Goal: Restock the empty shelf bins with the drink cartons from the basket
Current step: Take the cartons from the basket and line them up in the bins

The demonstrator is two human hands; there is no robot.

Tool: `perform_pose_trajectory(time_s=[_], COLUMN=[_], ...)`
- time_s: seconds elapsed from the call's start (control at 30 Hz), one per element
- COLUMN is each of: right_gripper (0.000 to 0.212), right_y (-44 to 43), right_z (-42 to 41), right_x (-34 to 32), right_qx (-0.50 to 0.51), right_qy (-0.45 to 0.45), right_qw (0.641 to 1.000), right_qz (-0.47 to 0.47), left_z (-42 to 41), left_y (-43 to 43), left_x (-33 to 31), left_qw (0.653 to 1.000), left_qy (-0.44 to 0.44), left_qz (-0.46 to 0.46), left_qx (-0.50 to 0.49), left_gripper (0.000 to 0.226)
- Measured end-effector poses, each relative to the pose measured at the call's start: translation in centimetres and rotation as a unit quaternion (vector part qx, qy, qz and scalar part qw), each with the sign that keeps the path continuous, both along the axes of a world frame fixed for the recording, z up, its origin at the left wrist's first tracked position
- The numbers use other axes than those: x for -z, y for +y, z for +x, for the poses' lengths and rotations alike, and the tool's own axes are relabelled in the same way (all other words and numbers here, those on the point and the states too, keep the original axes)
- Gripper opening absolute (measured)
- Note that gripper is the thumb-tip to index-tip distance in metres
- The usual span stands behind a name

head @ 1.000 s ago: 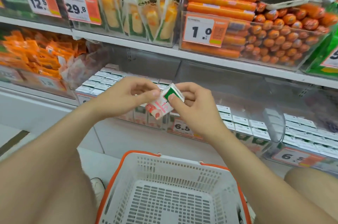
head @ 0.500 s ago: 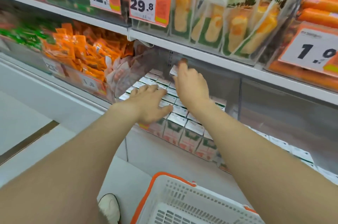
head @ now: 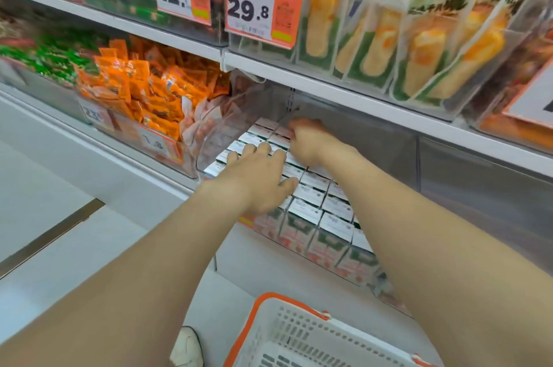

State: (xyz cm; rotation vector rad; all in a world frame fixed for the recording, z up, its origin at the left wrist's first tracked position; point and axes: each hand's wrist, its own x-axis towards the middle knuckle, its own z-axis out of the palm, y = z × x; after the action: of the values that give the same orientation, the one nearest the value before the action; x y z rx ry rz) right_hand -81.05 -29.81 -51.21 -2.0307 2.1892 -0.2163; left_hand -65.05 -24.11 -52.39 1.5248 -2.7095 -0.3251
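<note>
Lying flat on the drink cartons [head: 311, 205], left hand [head: 257, 178] grasps nothing; right hand [head: 308, 139] curls at the rear row, grasp unclear

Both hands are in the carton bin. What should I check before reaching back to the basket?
1. Left hand lies flat on the cartons, holding nothing: ok.
2. Right hand has let go at the back row: cannot tell, its fingers are curled there.
3. Rows of cartons even and upright: ok.
4. Room left in the bin: cannot tell.
5. Stock left in the basket: cannot tell, the visible part shows none.
</note>
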Motion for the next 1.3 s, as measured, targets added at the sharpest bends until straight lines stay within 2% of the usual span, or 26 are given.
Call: perform_pose_trajectory(time_s=[0.1, 0.2, 0.3, 0.4, 0.47, 0.57, 0.67, 0.77, 0.93, 1.0, 1.07, 1.13, 1.2, 1.3], right_gripper=[0.028, 0.037, 0.035, 0.030, 0.026, 0.024, 0.022, 0.029, 0.052, 0.056, 0.062, 0.067, 0.058, 0.046], right_y=[3.4, 8.9, 15.7, 22.2, 25.4, 28.3, 30.1, 31.7, 32.9, 32.8, 32.7, 32.4, 32.1, 32.0], right_z=[-0.3, -0.8, -2.4, -4.8, -6.9, -10.4, -13.5, -15.8, -18.2, -19.4, -20.6, -21.4, -22.2, -23.6], right_x=[-1.1, -2.3, -2.6, -2.2, -1.8, -1.5, -1.3, -0.8, -0.9, -1.0, -1.0, -1.1, -1.3, -1.6], right_qx=[-0.008, -0.031, -0.049, -0.037, -0.005, 0.054, 0.073, 0.086, 0.175, 0.226, 0.256, 0.247, 0.210, 0.166], right_qy=[-0.023, -0.047, -0.051, -0.059, -0.065, -0.071, -0.097, -0.057, -0.036, -0.019, -0.042, -0.101, -0.145, -0.144], right_qw=[0.999, 0.987, 0.966, 0.940, 0.934, 0.950, 0.967, 0.984, 0.982, 0.974, 0.966, 0.962, 0.963, 0.969], right_qz=[-0.042, -0.154, -0.249, -0.335, -0.350, -0.301, -0.224, -0.143, -0.057, -0.023, 0.018, 0.057, 0.085, 0.113], left_z=[-0.6, -1.5, -3.3, -5.7, -7.1, -9.2, -11.2, -13.2, -15.9, -16.5, -16.8, -16.9, -17.0, -16.6], left_y=[0.9, 2.2, 5.0, 8.3, 10.6, 13.7, 16.2, 17.6, 18.5, 18.7, 18.9, 19.0, 18.7, 18.0], left_x=[-1.1, -2.2, -3.3, -3.6, -3.5, -2.9, -1.8, -0.7, 0.1, 0.3, 0.7, 1.1, 1.2, 1.5], left_qw=[0.999, 0.995, 0.986, 0.972, 0.959, 0.942, 0.930, 0.925, 0.936, 0.941, 0.946, 0.946, 0.943, 0.943], left_qy=[0.038, 0.098, 0.167, 0.227, 0.264, 0.289, 0.245, 0.197, 0.132, 0.121, 0.097, 0.056, 0.025, 0.004], left_qz=[0.008, 0.007, -0.013, -0.051, -0.086, -0.117, -0.177, -0.197, -0.190, -0.185, -0.180, -0.189, -0.201, -0.201], left_qx=[0.008, 0.008, 0.024, 0.040, 0.058, 0.123, 0.206, 0.259, 0.268, 0.255, 0.252, 0.259, 0.266, 0.266], left_gripper=[0.047, 0.038, 0.036, 0.022, 0.017, 0.016, 0.021, 0.025, 0.045, 0.058, 0.074, 0.090, 0.101, 0.108])
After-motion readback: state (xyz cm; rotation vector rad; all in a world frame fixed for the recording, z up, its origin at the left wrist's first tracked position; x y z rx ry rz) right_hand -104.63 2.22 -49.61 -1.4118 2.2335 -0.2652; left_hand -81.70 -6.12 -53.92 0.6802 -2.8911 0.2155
